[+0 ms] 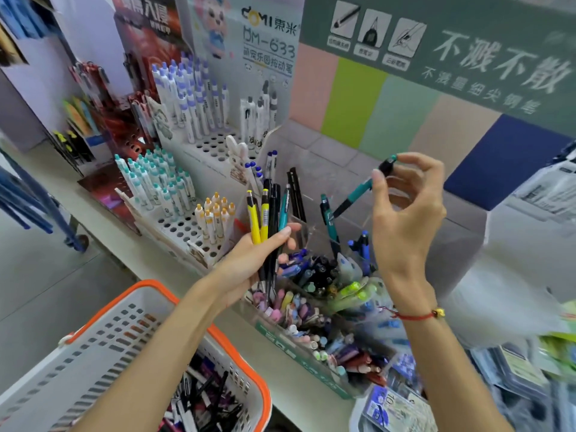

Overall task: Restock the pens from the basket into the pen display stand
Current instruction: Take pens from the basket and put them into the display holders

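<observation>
Here, a white basket (pixel 93 347) with an orange rim sits low at left, loose pens (pixel 199 400) heaped inside. The left hand (pixel 258 254) grips a bunch of yellow, black and teal pens (pixel 265 219) upright beside the clear display stand (pixel 311 307). Above the stand, the right hand (pixel 405 207) pinches one teal pen (pixel 358 194) near its cap, tip angled down.
</observation>
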Demonstrator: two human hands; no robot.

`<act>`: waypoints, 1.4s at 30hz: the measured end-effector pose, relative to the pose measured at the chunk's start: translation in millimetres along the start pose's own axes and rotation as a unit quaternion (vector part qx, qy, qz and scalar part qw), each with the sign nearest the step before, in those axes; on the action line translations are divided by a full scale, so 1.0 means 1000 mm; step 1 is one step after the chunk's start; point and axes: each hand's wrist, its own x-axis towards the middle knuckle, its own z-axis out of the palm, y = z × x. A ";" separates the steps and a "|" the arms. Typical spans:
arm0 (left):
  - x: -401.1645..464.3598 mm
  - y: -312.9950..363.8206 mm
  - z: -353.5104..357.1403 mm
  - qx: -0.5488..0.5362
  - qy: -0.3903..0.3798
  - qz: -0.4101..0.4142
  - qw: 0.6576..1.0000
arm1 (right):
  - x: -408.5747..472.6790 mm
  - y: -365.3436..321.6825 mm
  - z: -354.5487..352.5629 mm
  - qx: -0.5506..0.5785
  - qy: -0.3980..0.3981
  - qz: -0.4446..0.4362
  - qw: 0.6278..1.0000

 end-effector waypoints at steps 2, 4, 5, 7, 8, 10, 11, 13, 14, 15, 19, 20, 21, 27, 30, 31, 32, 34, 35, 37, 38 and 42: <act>0.002 -0.003 0.005 -0.011 -0.001 0.011 1.000 | -0.002 0.007 0.000 -0.055 -0.040 -0.030 0.997; 0.003 -0.004 0.009 -0.022 0.005 0.024 0.999 | -0.007 0.013 0.004 -0.105 -0.102 -0.046 0.988; 0.004 -0.004 0.010 -0.028 0.009 0.030 0.999 | -0.009 0.017 0.007 -0.132 -0.133 -0.053 0.981; 0.003 -0.005 0.011 -0.036 0.013 0.033 0.999 | -0.013 0.023 0.011 -0.201 -0.197 -0.062 0.958; 0.002 -0.005 0.011 -0.037 0.013 0.031 0.999 | -0.014 0.025 0.012 -0.235 -0.228 -0.057 0.943; 0.000 -0.006 0.009 -0.033 0.013 0.029 0.999 | -0.014 0.027 0.014 -0.264 -0.244 -0.049 0.932; -0.001 -0.007 0.009 -0.031 0.011 0.029 0.999 | -0.015 0.026 0.015 -0.259 -0.227 -0.054 0.937; -0.005 -0.006 0.008 -0.022 -0.002 0.026 0.999 | -0.018 0.020 0.016 -0.219 -0.178 -0.053 0.958; -0.007 -0.005 0.009 -0.014 -0.013 0.024 1.000 | -0.019 0.017 0.018 -0.192 -0.174 -0.037 0.965; -0.008 -0.004 0.009 -0.002 -0.025 0.020 0.999 | -0.019 0.015 0.019 -0.173 -0.186 -0.019 0.967; -0.011 -0.001 0.015 0.058 -0.040 0.006 0.998 | -0.013 0.010 0.019 -0.029 -0.260 0.097 0.960; -0.011 -0.001 0.016 0.061 -0.028 0.004 0.998 | -0.010 0.007 0.017 0.036 -0.249 0.139 0.958; -0.011 0.000 0.017 0.056 -0.016 0.002 0.998 | -0.007 0.006 0.014 0.076 -0.215 0.158 0.961; -0.006 0.000 0.010 0.016 0.024 -0.002 1.000 | 0.010 0.005 -0.007 0.005 -0.026 0.019 0.999; -0.002 -0.001 0.007 -0.015 0.030 -0.020 0.999 | 0.003 0.011 -0.001 -0.148 -0.089 -0.081 0.982; -0.002 0.000 0.007 -0.030 0.026 -0.024 0.999 | 0.000 0.015 0.001 -0.182 -0.108 -0.103 0.972; -0.001 0.001 0.006 -0.044 0.022 -0.025 0.998 | -0.003 0.019 0.003 -0.208 -0.131 -0.115 0.963; -0.001 0.002 0.006 -0.058 0.016 -0.026 0.998 | -0.006 0.025 0.004 -0.246 -0.189 -0.098 0.946; -0.001 0.002 0.005 -0.059 0.015 -0.024 0.998 | -0.007 0.027 0.004 -0.260 -0.217 -0.079 0.938; -0.001 0.005 0.004 -0.053 0.015 -0.018 0.998 | -0.008 0.027 0.003 -0.271 -0.234 -0.052 0.932; -0.002 0.006 0.004 -0.049 0.015 -0.014 0.999 | -0.008 0.025 0.004 -0.266 -0.216 -0.060 0.938; -0.006 0.014 0.004 -0.006 0.004 -0.007 1.000 | -0.009 0.006 0.018 -0.156 -0.166 -0.036 0.973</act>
